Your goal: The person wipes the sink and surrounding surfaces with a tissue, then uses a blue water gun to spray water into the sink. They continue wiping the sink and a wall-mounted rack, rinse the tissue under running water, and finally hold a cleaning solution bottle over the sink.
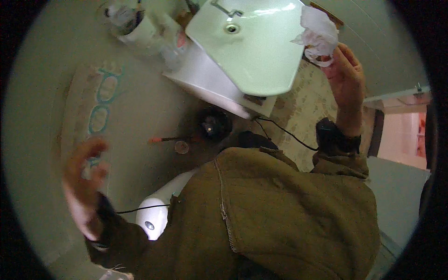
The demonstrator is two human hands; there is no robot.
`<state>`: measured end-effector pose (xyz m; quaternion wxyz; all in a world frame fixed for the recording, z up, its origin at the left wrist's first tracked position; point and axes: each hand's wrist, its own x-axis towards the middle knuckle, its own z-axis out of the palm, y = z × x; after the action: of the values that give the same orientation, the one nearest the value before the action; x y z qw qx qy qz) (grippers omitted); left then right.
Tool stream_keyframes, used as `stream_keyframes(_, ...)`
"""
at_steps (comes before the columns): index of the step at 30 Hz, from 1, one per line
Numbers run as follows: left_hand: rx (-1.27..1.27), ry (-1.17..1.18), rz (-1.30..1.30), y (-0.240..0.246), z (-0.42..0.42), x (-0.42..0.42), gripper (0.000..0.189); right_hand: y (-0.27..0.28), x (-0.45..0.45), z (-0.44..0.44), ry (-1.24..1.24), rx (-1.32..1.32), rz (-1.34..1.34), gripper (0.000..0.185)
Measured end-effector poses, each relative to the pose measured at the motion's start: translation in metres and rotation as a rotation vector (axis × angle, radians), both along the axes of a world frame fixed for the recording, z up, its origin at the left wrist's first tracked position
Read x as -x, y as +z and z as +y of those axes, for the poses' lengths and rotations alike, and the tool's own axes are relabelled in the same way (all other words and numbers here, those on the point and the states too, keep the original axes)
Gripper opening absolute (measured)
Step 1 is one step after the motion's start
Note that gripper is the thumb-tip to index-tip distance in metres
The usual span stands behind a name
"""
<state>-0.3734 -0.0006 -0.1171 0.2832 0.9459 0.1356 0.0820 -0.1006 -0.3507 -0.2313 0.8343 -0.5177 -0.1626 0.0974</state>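
Observation:
My right hand [344,75] is raised at the right of the head view, its fingers shut on a crumpled white plastic bag [319,33]. The bag hangs by the right rim of a pale washbasin [264,52] with a metal faucet [227,9] and a round drain. My left hand [85,175], somewhat blurred, is at the far left with fingers apart and curled, holding nothing that I can see. It is beside a mat or panel [78,101] with green ring-like marks. Whether the hand touches that surface cannot be told.
A white cabinet [204,75] is under the basin. Below it are a dark round object [213,124] and an orange-tipped tool [155,140]. A black cable [290,132] crosses the patterned floor [301,94]. A white toilet cistern [152,213] stands lower left, a cluttered white container [129,24] upper left.

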Motion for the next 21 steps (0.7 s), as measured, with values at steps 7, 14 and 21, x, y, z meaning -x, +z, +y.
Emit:
stream_keyframes(7,0.028,-0.63,0.3,-0.236,-0.119,-0.108,0.024,-0.018,-0.002,-0.045,0.006,0.043,0.113,0.025)
stream_keyframes(14,-0.458,-0.443,0.242,-0.389,-0.227,-0.186,0.028,-0.039,-0.006,-0.101,-0.092,0.191,0.23,0.024)
stream_keyframes(21,-0.696,-0.276,-0.128,-0.461,-0.229,-0.226,0.028,-0.057,0.0,-0.137,-0.196,0.138,0.358,0.016)
